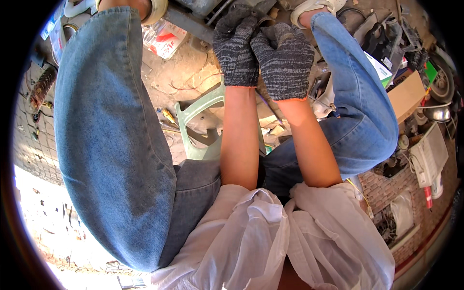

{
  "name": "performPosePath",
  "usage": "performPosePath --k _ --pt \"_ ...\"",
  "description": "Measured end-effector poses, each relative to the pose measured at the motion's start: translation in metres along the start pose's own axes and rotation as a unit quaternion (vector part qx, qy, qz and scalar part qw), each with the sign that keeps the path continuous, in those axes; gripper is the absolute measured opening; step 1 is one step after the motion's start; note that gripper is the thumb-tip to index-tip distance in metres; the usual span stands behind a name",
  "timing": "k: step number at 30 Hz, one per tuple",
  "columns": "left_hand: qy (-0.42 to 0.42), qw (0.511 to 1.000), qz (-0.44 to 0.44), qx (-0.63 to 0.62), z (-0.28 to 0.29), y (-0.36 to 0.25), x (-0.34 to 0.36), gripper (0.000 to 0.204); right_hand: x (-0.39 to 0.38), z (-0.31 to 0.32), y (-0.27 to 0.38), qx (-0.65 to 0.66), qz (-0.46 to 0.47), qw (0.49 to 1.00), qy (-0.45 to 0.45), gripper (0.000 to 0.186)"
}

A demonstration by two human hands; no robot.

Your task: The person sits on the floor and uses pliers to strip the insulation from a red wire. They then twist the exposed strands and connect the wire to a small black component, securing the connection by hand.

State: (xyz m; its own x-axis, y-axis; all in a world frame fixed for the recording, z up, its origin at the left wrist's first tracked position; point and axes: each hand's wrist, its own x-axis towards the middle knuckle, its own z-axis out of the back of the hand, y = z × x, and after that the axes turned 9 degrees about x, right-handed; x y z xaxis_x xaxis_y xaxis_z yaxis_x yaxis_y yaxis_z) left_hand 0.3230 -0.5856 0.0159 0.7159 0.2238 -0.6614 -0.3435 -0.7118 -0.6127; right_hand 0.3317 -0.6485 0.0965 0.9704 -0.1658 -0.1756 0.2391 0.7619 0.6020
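Both my hands wear dark grey knitted gloves with orange cuffs, and they are side by side at the top middle of the view. My left hand (236,48) is closed, its fingers curled away from view by a dark metal part (195,21). Close against it, my right hand (285,60) is also closed, with the fingers bent under. A small round metal piece (266,21) shows between the two gloves. What the fingers grip is hidden behind the gloves.
Below my forearms stands a pale green plastic stool (186,128). A red and white plastic package (166,41) lies on the dirty ground, near a yellow-handled tool (168,116). To the right are a cardboard box (405,96), a wheel (441,77), and various scrap parts. My jeans-clad legs flank the workspace.
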Motion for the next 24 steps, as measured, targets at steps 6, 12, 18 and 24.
performPosePath --k 6,12,18,24 --pt "-0.004 1.0 -0.013 0.008 -0.004 0.001 -0.002 0.022 -0.001 0.001 -0.003 0.004 -0.001 1.0 0.003 0.03" --pt "0.03 0.999 0.026 -0.003 0.011 -0.002 0.004 0.02 -0.006 -0.003 -0.005 0.023 0.013 1.0 0.007 0.027" --pt "0.103 0.991 0.027 0.081 0.021 -0.008 0.01 0.02 -0.003 0.0 -0.009 0.012 0.04 0.999 -0.01 0.02" --pt "0.114 0.978 0.041 0.169 0.009 -0.031 0.009 0.019 -0.003 0.002 -0.007 0.038 -0.01 0.999 0.025 0.023"
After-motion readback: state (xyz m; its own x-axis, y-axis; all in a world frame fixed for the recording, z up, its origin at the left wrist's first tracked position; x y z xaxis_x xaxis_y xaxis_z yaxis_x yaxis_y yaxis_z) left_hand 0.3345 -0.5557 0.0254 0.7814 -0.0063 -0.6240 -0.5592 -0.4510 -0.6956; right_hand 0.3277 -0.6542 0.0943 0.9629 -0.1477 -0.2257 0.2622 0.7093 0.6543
